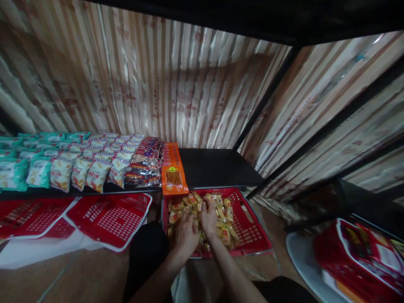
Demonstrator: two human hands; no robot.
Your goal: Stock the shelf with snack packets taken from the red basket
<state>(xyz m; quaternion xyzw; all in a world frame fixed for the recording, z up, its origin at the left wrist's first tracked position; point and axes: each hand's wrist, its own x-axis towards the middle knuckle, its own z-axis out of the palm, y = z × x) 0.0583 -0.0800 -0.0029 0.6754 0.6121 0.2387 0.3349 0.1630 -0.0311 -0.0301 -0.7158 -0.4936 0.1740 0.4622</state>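
Observation:
A red plastic basket (252, 229) on the floor holds many small yellow-gold wrapped snack packets (224, 235). Both hands reach into it among the packets. My left hand (187, 233) lies over the packets on the left side, fingers stretched forward and slightly apart. Close beside it, my right hand (208, 216) rests on the middle of the pile with fingers apart, their tips partly lost among the packets. No packet is seen clearly gripped in either hand. Just beyond the basket, an orange snack bag (174, 172) hangs over the front edge of a black shelf (217, 168).
White snack bags (97, 174), teal bags (39, 172) and dark red packs (147, 155) line the shelf's left part. Red baskets (118, 219) lie below it. Another filled red basket (353, 261) stands at right. Black posts (268, 97) and striped sheeting (189, 84) surround the shelf.

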